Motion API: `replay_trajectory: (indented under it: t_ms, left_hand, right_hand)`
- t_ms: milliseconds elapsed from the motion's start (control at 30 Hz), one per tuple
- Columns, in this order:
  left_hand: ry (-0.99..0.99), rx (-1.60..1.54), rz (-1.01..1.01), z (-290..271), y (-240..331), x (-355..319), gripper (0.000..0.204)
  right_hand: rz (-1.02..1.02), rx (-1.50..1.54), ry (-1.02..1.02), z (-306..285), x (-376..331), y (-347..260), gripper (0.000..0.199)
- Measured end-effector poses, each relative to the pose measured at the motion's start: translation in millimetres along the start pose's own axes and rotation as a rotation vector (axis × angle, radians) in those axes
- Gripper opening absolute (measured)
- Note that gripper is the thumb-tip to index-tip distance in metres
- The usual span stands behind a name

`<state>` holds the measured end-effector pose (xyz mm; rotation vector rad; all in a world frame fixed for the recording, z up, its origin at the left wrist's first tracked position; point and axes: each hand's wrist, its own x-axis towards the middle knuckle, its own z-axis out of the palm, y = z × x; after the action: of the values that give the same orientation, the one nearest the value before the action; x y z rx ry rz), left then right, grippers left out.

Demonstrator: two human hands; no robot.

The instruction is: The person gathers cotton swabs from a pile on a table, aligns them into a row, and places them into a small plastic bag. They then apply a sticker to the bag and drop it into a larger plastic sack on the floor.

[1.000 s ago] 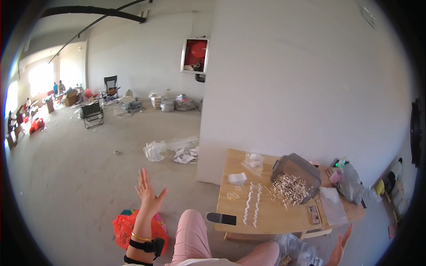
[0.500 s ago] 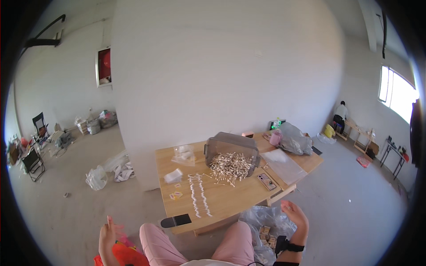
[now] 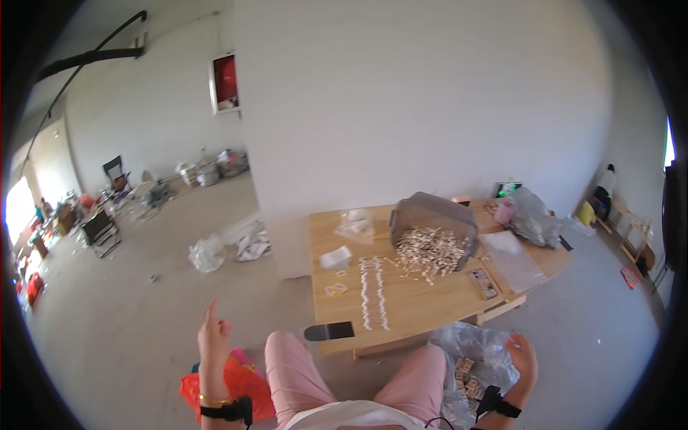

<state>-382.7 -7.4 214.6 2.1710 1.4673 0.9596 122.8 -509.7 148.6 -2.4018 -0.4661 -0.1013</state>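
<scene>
My left hand (image 3: 213, 335) is raised beside my left knee, above a red plastic bag (image 3: 247, 383), with its index finger stretched out and nothing visible in it. My right hand (image 3: 523, 358) hangs in the air next to a clear plastic bag (image 3: 494, 349) holding several small packs (image 3: 466, 376). Its fingers are loosely bent and apart, and no held thing shows. Neither hand touches the wooden table (image 3: 416, 308). On it, a tipped grey bin (image 3: 437, 209) spills a heap of cotton swabs (image 3: 430, 251). Two columns of swabs (image 3: 365, 294) lie to its left.
The tabletop also bears a phone (image 3: 484, 284), a clear plastic sheet (image 3: 512, 261), a white packet (image 3: 335, 257), small yellow cards (image 3: 335, 289) and a grey bag (image 3: 534, 218). A black strip (image 3: 330, 331) lies at its near left corner. Plastic bags (image 3: 208, 254) sit on the left floor.
The view has swung left, so the table appears farther right. My left hand has risen, and its wrist with a bracelet and black strap now shows. My right hand remains beside the clear bag.
</scene>
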Motion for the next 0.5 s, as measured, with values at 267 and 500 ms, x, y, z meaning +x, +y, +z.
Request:
replay_trajectory:
  t_ms: [267, 500]
  left_hand:
    - [-0.116, 0.360, 0.028, -3, 26, -14, 0.070]
    - [-0.295, 0.288, -0.094, 2, 14, -13, 0.072]
  right_hand:
    - [-0.213, -0.306, 0.245, 3, -1, 4, 0.044]
    - [0.085, -0.024, -0.053, -2, -4, -23, 0.042]
